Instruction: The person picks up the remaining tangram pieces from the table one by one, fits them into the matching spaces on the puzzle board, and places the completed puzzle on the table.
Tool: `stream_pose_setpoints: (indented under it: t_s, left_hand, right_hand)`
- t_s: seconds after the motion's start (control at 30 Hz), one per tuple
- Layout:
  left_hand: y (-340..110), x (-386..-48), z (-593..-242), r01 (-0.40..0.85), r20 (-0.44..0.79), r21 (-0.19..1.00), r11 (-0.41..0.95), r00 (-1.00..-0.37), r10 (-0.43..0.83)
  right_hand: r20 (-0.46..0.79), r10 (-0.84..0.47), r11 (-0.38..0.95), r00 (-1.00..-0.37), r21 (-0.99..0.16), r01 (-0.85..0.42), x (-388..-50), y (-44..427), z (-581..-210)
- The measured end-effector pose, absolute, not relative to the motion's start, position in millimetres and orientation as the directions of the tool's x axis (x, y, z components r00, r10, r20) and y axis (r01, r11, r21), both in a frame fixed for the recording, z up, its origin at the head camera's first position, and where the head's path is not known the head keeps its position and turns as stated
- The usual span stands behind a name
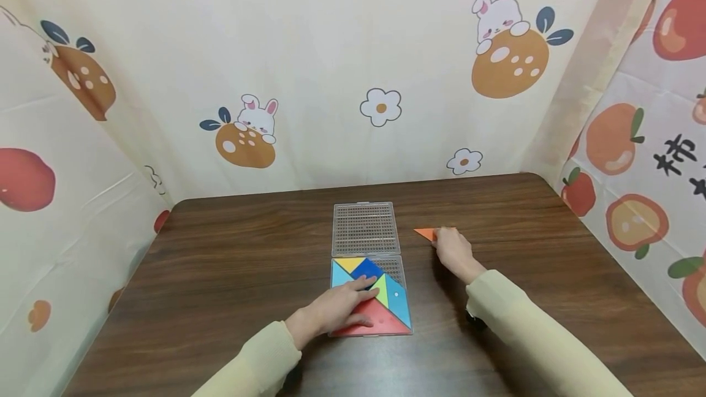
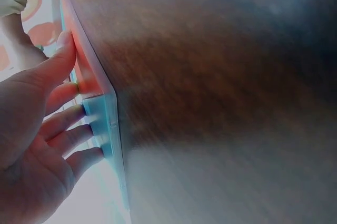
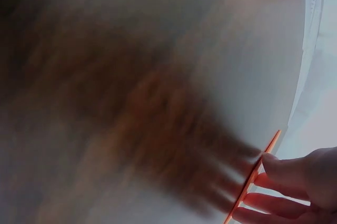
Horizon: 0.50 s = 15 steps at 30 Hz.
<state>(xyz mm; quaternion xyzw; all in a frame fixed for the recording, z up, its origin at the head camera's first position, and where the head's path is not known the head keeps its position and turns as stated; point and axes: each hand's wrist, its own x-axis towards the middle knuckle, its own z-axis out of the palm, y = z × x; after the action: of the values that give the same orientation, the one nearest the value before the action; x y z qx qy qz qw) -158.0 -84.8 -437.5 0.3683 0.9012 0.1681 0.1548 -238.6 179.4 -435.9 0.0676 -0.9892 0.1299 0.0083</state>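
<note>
My left hand [image 1: 339,308] rests with spread fingers on flat tangram pieces lying in the lower half of a clear plastic case [image 1: 408,305]. Under or beside it are a red triangle [image 1: 386,323], a lime-green piece [image 1: 382,291], a dark blue piece [image 1: 366,268], a light blue triangle [image 1: 337,276], a yellow piece [image 1: 349,264] and a blue piece [image 1: 398,299]. To the right of the case, my right hand [image 1: 455,253] holds an orange triangle [image 1: 426,233] by its edge, between thumb and fingers. My hand covers much of this piece.
The case's other half, a grey perforated panel [image 1: 365,228], lies flat behind the pieces. A dark wooden table [image 1: 237,262] carries everything. Printed curtains [image 1: 331,78] stand along its back and sides.
</note>
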Motion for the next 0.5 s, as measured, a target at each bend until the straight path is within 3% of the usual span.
stream_pose_setpoints:
  t_s: [0.23,0.5]
  left_hand:
    - [-84.5,-158.0,-437.8,0.614,-0.151,0.415,0.671,-0.681,0.716]
    - [-84.9,-158.3,-438.4,0.616,-0.152,0.412,0.672,-0.68,0.717]
  right_hand:
    - [0.051,-0.146,0.954,-0.988,-0.256,-0.154,-236.0,184.3,-436.8]
    - [0.13,-0.275,0.929,-0.953,-0.22,-0.298,-226.1,195.9,-439.2]
